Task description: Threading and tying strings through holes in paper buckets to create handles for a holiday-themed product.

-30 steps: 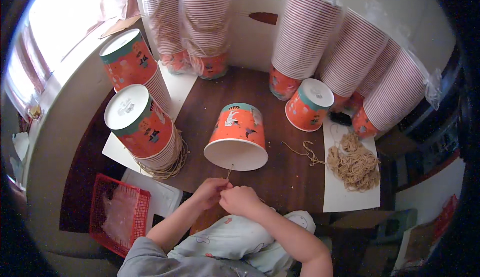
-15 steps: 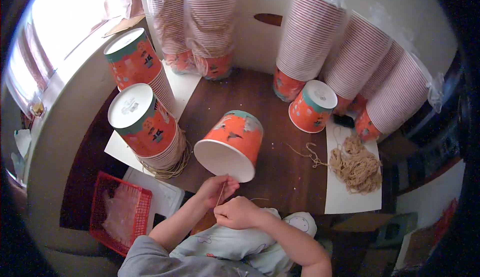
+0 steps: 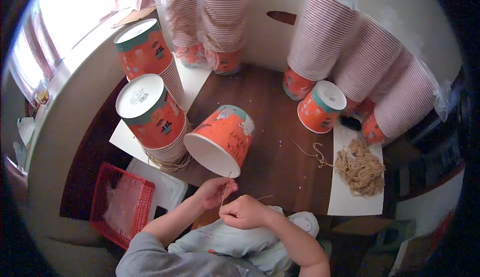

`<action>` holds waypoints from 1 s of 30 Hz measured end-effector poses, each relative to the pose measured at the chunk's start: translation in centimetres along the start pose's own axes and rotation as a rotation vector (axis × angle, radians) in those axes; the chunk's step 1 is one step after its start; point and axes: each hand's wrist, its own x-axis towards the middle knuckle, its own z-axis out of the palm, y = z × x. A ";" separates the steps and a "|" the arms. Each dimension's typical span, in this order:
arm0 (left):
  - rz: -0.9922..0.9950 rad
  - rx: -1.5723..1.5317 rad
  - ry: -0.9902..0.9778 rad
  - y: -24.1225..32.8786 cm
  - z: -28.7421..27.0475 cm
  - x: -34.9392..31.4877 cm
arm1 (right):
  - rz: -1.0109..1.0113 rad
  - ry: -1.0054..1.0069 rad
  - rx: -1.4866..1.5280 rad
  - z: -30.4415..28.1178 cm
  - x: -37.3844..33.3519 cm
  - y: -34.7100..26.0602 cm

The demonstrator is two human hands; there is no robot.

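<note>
Twine (image 3: pixel 226 189) runs taut from the rim of the orange paper bucket (image 3: pixel 221 139), which now lies tipped further onto its side than 1 second ago, mouth toward the person, on the dark wooden table (image 3: pixel 272 127). Left hand (image 3: pixel 214 192) and right hand (image 3: pixel 245 212) both pinch the thin, fibrous strand, fingers curled closed.

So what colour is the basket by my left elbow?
Red, a mesh-sided basket; the head view shows it clearly.
</note>
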 end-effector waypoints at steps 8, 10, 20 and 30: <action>0.166 -0.146 0.019 -0.7 0.2 0.0 | 0.017 -0.100 -0.021 0.8 -0.1 -0.1; 0.187 -0.162 0.057 -0.8 0.2 0.2 | 0.031 -0.149 -0.044 1.0 -0.1 -0.1; 0.327 -0.269 0.172 -0.6 1.1 0.4 | 0.000 -0.267 -0.074 1.2 -0.1 0.6; 0.294 -0.312 0.161 -0.3 -0.1 1.4 | 0.009 -0.382 0.012 -0.5 0.0 -1.0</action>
